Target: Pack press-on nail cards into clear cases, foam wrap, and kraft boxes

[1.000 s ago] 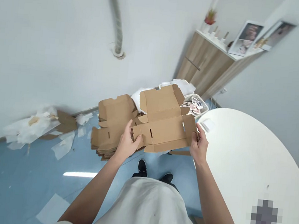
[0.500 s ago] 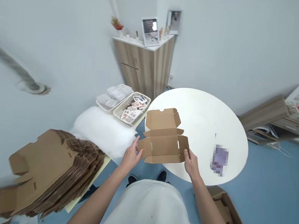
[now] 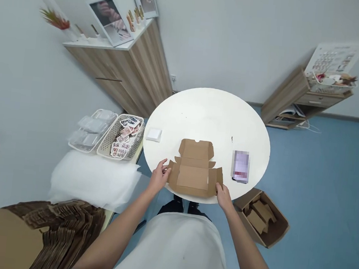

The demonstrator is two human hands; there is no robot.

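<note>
A brown unfolded cardboard box lies at the near edge of the round white table, its side flaps tilted up. My left hand grips the left flap between thumb and fingers. On the opposite side, my right hand is closed on the right flap's lower corner. A small white packet rests on the table at the left, and a blurred purple item lies at the right.
At left are a basket of printed cards, a basket of clear packets, white foam sheets and stacked flat cardboard. An open carton holding cardboard pieces stands on the floor at right. A wooden cabinet is behind.
The view has turned right. The cardboard has come to the middle of the near table edge, and its side flaps are raised more. The white packet now shows.
</note>
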